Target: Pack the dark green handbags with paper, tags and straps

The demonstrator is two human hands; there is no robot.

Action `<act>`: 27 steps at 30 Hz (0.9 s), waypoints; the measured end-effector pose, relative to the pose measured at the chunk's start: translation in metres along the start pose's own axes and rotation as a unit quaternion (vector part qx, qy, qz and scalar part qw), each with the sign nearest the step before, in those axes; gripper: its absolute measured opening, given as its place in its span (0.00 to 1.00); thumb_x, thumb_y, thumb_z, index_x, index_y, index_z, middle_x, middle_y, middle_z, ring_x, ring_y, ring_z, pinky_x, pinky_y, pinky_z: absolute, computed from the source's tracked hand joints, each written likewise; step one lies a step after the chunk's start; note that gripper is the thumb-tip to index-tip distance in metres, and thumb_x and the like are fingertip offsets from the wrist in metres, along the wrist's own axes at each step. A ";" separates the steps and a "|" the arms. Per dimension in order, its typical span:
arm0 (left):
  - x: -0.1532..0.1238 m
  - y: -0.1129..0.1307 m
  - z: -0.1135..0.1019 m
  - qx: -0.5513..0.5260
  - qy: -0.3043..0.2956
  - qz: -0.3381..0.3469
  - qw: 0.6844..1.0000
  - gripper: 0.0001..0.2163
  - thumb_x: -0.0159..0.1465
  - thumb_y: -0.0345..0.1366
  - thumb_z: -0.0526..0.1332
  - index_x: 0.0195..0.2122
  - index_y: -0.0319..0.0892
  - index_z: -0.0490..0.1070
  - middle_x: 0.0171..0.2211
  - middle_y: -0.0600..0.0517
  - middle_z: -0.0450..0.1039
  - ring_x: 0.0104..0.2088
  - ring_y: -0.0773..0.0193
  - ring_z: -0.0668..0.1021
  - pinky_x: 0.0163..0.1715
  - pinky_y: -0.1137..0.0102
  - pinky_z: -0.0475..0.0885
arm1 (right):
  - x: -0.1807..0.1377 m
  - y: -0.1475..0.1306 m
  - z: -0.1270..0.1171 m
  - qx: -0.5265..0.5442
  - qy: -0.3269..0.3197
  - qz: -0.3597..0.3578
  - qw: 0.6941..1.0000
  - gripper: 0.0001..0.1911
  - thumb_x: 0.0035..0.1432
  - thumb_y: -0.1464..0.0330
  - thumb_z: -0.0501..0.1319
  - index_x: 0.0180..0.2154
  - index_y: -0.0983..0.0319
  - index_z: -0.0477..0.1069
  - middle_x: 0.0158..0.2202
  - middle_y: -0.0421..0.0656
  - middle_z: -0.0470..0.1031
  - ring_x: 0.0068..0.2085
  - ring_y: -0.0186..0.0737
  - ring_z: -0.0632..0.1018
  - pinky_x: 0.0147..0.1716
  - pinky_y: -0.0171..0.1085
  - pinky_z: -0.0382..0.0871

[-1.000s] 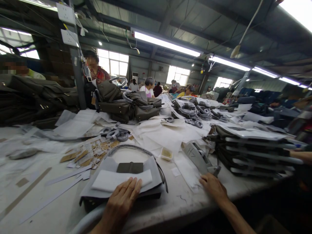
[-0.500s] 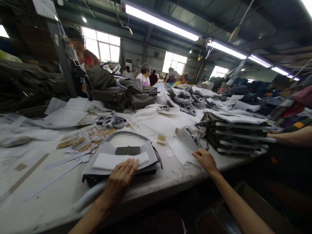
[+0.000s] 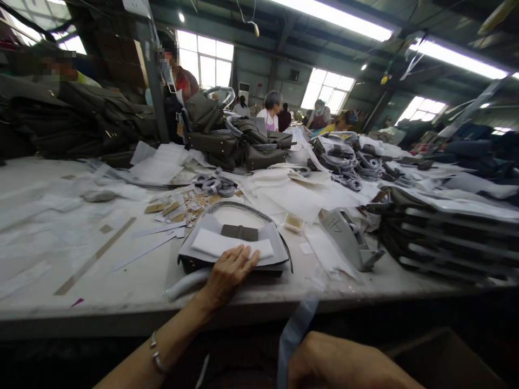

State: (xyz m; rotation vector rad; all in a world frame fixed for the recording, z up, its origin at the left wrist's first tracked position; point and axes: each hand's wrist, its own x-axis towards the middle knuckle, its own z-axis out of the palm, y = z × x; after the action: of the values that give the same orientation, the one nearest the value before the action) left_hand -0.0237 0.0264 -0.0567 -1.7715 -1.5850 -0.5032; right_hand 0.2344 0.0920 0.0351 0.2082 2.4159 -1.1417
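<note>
A flat dark bag [image 3: 237, 254] wrapped in grey sheeting lies near the table's front edge, a white foam strip [image 3: 231, 246] across it. My left hand [image 3: 229, 273] rests flat on the strip and the bag, fingers stretched out. My right hand [image 3: 340, 364] is low in front of the table, closed on a strip of bluish tape [image 3: 294, 335] that runs up toward the table edge. A grey tape dispenser [image 3: 348, 237] stands to the right of the bag.
A stack of wrapped bags [image 3: 446, 232] rises on the right. Olive bags [image 3: 231, 140] pile up at the back, with tape rolls [image 3: 214, 183], paper sheets and tags [image 3: 174, 208] scattered between. Other people work at the far end and behind the left pile.
My right hand has left the tape dispenser and dropped below the table edge, drawing a strip of tape with it. My left hand stays on the bag. The view has shifted back and down.
</note>
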 end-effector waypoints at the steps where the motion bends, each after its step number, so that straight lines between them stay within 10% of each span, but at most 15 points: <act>1: 0.000 0.000 0.000 -0.001 0.000 0.000 1.000 0.16 0.71 0.30 0.50 0.57 0.43 0.69 0.52 0.47 0.75 0.52 0.56 0.76 0.50 0.63 0.69 | 0.005 -0.013 -0.005 0.023 -0.028 -0.036 0.999 0.08 0.51 0.73 0.62 0.33 0.59 0.79 0.28 0.35 0.75 0.27 0.30 0.72 0.23 0.25 0.58; 7: -0.003 0.001 0.000 -0.008 -0.012 0.003 1.000 0.16 0.71 0.30 0.50 0.58 0.43 0.67 0.53 0.46 0.74 0.53 0.56 0.75 0.51 0.62 0.69 | 0.035 -0.043 -0.103 -0.032 0.074 -0.039 0.996 0.11 0.58 0.62 0.63 0.38 0.61 0.79 0.31 0.37 0.78 0.31 0.33 0.75 0.31 0.27 0.64; 12: -0.004 0.003 0.003 0.000 -0.012 0.005 1.000 0.16 0.71 0.30 0.50 0.58 0.43 0.67 0.52 0.46 0.74 0.53 0.57 0.75 0.52 0.62 0.68 | 0.091 -0.019 -0.178 -0.335 0.234 0.152 0.900 0.08 0.57 0.65 0.62 0.37 0.57 0.80 0.36 0.42 0.81 0.37 0.40 0.78 0.34 0.33 0.64; 27: -0.003 0.005 0.000 0.007 0.004 -0.009 1.000 0.23 0.71 0.27 0.46 0.65 0.48 0.58 0.48 0.50 0.77 0.51 0.63 0.77 0.54 0.66 0.67 | 0.196 0.046 -0.209 -0.399 0.234 0.194 0.865 0.13 0.61 0.70 0.58 0.44 0.62 0.78 0.45 0.53 0.79 0.47 0.49 0.79 0.45 0.41 0.67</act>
State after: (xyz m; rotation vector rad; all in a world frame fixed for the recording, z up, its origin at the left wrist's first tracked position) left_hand -0.0190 0.0246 -0.0600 -1.7435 -1.5968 -0.5062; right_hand 0.0050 0.2694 0.0277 0.7122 2.8430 0.1562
